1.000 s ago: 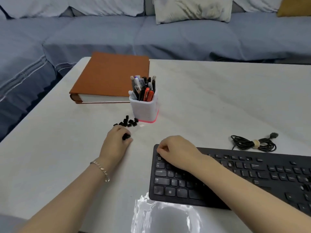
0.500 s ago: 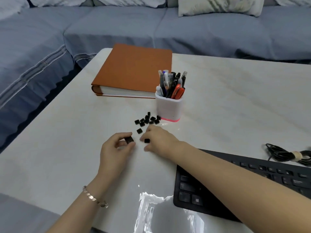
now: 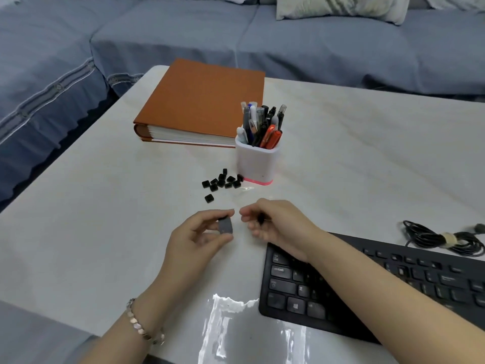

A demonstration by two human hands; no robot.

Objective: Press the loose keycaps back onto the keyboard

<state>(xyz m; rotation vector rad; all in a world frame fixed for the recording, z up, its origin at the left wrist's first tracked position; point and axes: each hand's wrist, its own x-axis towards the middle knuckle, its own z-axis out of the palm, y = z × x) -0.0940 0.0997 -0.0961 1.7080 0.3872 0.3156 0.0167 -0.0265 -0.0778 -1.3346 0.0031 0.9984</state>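
Note:
A black keyboard [image 3: 393, 282] lies at the lower right of the white table. Several loose black keycaps [image 3: 221, 181] sit in a small heap left of the pen holder, and one keycap [image 3: 209, 198] lies apart, nearer to me. My left hand [image 3: 199, 239] is raised just above the table, pinching a dark keycap [image 3: 225, 225] between thumb and fingers. My right hand [image 3: 275, 224] hovers close beside it, above the keyboard's top left corner, its fingers curled around another small black keycap [image 3: 261, 219].
A white pen holder [image 3: 256, 162] full of pens stands behind the heap. An orange book [image 3: 204, 101] lies at the back left. A coiled black cable [image 3: 443, 237] lies behind the keyboard at the right. A blue sofa surrounds the table's far and left sides.
My right hand left the keyboard, reached to the heap, picked a keycap and drew back. My left hand lifted its keycap off the table. The view shifted left.

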